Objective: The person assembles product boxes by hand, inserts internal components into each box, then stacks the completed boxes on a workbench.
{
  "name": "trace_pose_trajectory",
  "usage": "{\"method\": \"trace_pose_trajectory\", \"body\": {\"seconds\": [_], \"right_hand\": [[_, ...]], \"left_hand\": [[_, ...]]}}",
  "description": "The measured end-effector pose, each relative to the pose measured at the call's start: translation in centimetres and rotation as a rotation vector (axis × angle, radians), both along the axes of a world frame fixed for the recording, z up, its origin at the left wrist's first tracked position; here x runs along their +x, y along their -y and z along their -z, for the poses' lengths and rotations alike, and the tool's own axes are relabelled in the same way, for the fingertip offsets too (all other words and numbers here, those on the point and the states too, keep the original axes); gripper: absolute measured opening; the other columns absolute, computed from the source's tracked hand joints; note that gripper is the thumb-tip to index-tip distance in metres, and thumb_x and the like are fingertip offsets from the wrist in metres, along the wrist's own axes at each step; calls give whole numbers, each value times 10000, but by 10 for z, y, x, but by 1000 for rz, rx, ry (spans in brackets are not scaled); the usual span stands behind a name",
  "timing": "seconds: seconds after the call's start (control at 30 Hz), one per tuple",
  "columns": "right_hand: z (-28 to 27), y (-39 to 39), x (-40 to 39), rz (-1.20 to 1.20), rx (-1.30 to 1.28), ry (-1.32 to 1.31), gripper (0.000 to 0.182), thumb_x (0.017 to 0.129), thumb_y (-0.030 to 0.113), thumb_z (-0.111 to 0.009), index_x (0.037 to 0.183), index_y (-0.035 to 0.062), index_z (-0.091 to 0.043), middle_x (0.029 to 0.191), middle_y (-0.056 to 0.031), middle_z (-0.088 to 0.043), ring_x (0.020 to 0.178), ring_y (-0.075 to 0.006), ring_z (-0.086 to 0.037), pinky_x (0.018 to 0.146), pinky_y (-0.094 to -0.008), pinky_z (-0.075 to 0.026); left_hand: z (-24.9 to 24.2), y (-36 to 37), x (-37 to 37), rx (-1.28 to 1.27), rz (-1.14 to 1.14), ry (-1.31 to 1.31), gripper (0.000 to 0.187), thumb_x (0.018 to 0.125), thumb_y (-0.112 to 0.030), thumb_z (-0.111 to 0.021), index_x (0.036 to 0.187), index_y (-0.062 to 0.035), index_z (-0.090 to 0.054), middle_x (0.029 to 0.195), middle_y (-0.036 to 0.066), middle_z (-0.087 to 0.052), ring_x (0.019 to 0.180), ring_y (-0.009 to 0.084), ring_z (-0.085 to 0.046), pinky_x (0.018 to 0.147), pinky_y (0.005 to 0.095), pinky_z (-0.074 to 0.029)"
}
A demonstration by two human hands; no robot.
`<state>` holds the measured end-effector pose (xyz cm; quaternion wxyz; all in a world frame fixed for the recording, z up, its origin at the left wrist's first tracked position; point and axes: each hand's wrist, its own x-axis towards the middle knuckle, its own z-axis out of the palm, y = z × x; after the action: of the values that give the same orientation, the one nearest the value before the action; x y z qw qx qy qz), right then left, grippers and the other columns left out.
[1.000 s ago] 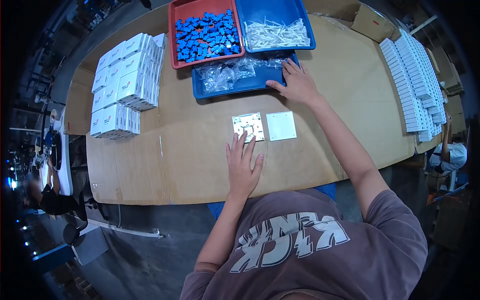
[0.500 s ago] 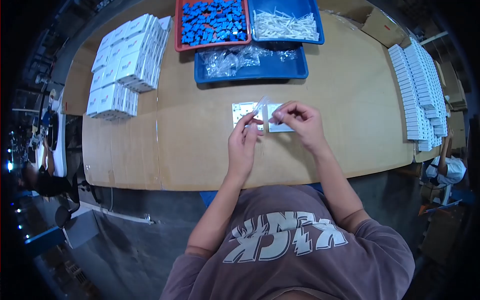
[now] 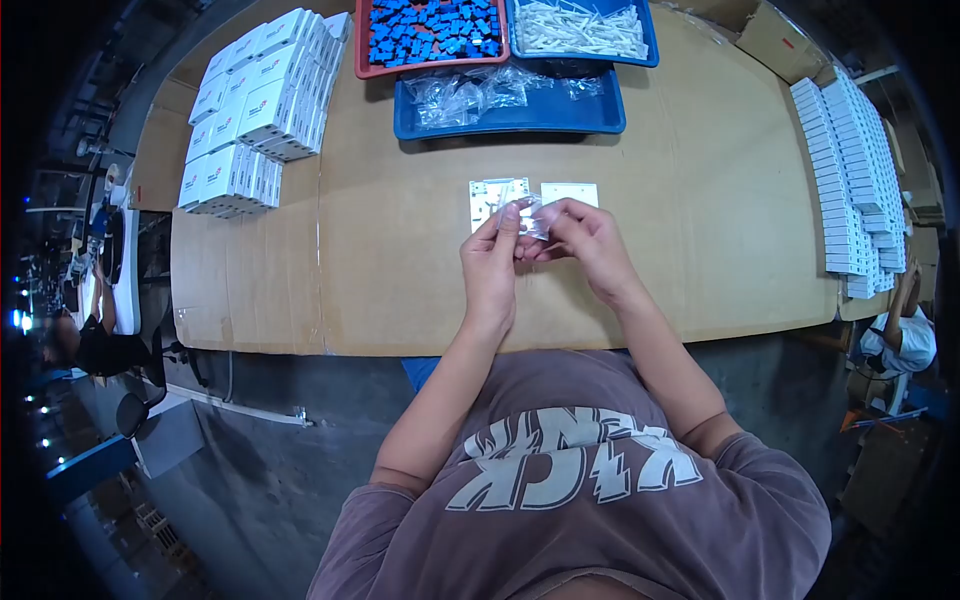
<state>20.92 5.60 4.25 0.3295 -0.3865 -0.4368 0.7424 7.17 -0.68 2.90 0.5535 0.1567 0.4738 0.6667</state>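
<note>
Between both hands, just above the table, is a small clear plastic bag. My left hand pinches its left side with thumb and fingers. On the bag's right side my right hand has its fingers closed at the edge. Anything inside the bag is too small to make out. Behind my left hand lies a white piece with small dark marks and holes, partly covered by the bag and fingers. Beside it, beyond my right hand, a plain white flat piece rests on the table.
Stacked white boxes stand at left, more white boxes at right. Ahead are a red tray of blue parts, a blue tray of white sticks and a blue tray of clear bags. People are at both far sides.
My hands have come together at the clear bag, which now spreads between them. My right hand has moved slightly left and the plain white piece shows more. The whole view has shifted a little.
</note>
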Motion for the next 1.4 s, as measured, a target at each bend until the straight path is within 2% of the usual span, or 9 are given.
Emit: {"method": "trace_pose_trajectory", "body": {"seconds": [0.1,0.2,0.47,0.6,0.7,0.87,1.07,1.27,1.4], "right_hand": [[8,5,-6,-76,42,-27,158,1050,107,-600,1094,-25,-673,880,-123,-739,726,-150,-696,707,-284,-591],[7,1,-2,-85,18,-17,175,1049,122,-608,1066,-34,-687,845,-123,-735,692,-146,-684,673,-280,-578],[9,-8,15,-38,5,6,160,1015,116,-654,1070,-26,-704,874,-94,-730,716,-119,-667,670,-268,-552],[1,-1,4,246,681,531,194,917,61,-721,1098,-4,-694,1008,-83,-710,853,-152,-655,745,-303,-539],[-14,11,-1,167,937,440,200,913,41,-712,1108,4,-690,988,-100,-684,865,-188,-660,760,-312,-539],[-1,17,-19,64,685,275,152,967,36,-684,1112,-6,-696,1019,-57,-693,879,-132,-658,830,-286,-532],[10,16,-17,40,327,121,147,1004,50,-657,1131,-2,-711,982,-14,-712,874,-53,-599,776,-233,-488],[10,17,-14,43,317,148,155,1013,59,-654,1130,-22,-714,964,-22,-717,877,-51,-620,772,-223,-503],[10,19,-14,7,276,100,179,1014,71,-658,1142,-44,-707,1032,-83,-740,957,-119,-687,869,-273,-572]], "left_hand": [[-4,3,1,19,8,73,323,1067,-279,-622,1185,-7,-750,753,-62,-569,659,22,-461,590,206,-373],[3,5,-11,-20,-21,-139,286,1045,-227,-652,1178,5,-754,792,-41,-622,657,29,-456,594,211,-379],[5,8,-13,-35,-18,-94,238,994,-149,-718,1161,18,-745,852,-10,-669,652,30,-488,565,204,-379],[4,10,-14,-75,-67,-184,188,983,-141,-735,1091,13,-727,824,-22,-651,659,43,-527,586,203,-420],[13,13,-16,-53,-62,-216,155,981,-141,-742,1040,0,-716,829,-18,-658,676,37,-534,600,197,-432],[11,10,-9,8,-66,-158,156,979,-148,-749,1028,-9,-701,835,-7,-660,667,33,-540,582,182,-417],[13,13,-10,9,-51,-147,149,994,-146,-727,1046,-10,-699,864,-3,-670,682,31,-556,598,182,-446],[14,12,-10,6,-29,-306,129,992,-109,-715,1056,2,-704,905,-2,-688,695,18,-561,603,186,-455],[8,15,-13,-13,15,-547,91,961,-70,-731,1000,12,-717,890,8,-689,717,46,-599,617,209,-477]]}}
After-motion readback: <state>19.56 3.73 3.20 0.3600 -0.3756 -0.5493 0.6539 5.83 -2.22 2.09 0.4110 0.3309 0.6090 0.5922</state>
